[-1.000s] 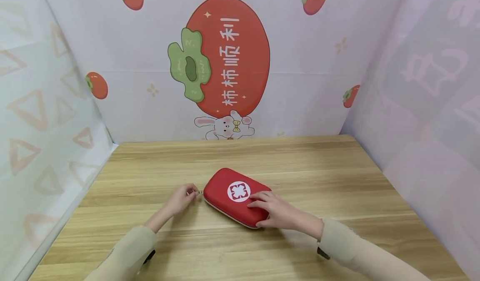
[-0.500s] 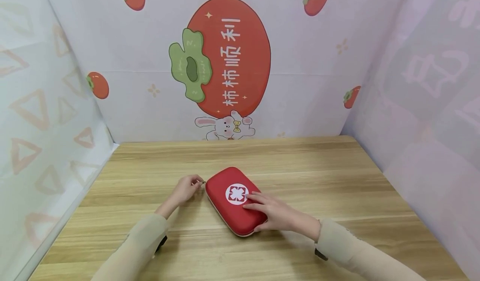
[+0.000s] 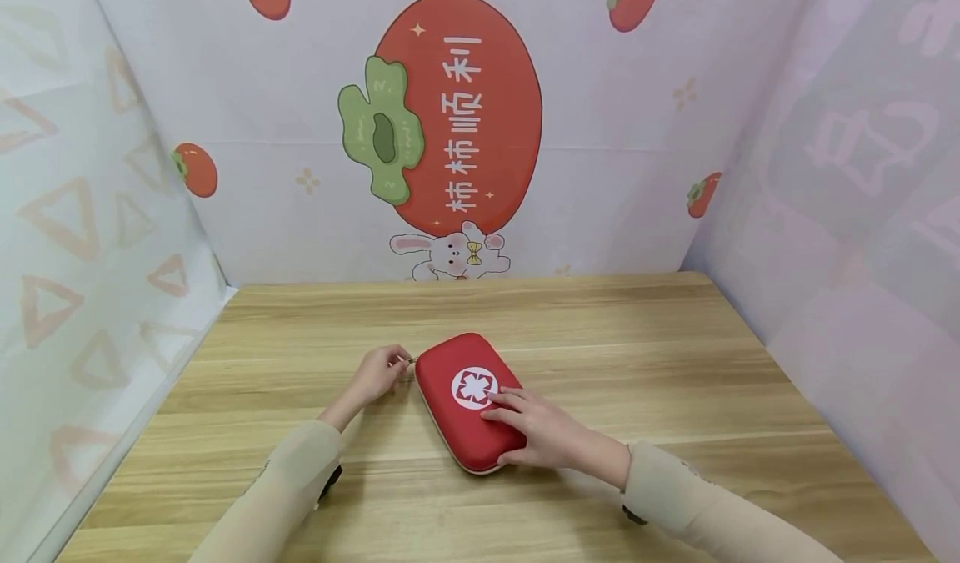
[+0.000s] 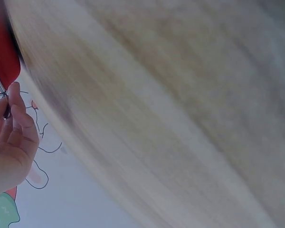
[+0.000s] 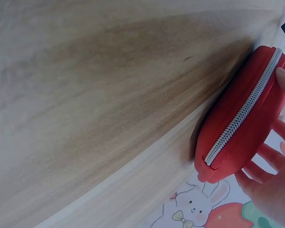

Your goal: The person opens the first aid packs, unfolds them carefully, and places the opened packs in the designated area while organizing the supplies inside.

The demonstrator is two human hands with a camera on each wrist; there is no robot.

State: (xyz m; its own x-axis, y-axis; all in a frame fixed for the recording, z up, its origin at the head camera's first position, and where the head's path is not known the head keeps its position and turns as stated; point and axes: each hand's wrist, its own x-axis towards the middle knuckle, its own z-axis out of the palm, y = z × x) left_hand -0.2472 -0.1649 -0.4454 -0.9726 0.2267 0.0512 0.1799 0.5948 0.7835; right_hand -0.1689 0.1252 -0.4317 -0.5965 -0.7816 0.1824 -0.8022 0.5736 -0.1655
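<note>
A red hard-shell zip case (image 3: 465,434) with a white round emblem lies slanted on the wooden table. At its far left corner, the left hand (image 3: 378,375) pinches the zipper pull (image 4: 7,112) between thumb and fingers. The right hand (image 3: 551,434) grips the case's near right part, fingers spread over the lid and thumb at the near end. Seen from the right wrist, the silver zipper (image 5: 242,114) is closed along the visible side, with the thumb beside it. The case's underside is hidden.
The wood-grain table (image 3: 300,321) extends around the case. A white backdrop with a large printed persimmon (image 3: 480,71) stands behind it, and patterned cloth walls (image 3: 97,213) flank both sides.
The case has turned on the table, its near end swinging toward the person and leftward. The left hand has moved away from the person and slightly right, keeping the pull; the right hand shifted slightly left.
</note>
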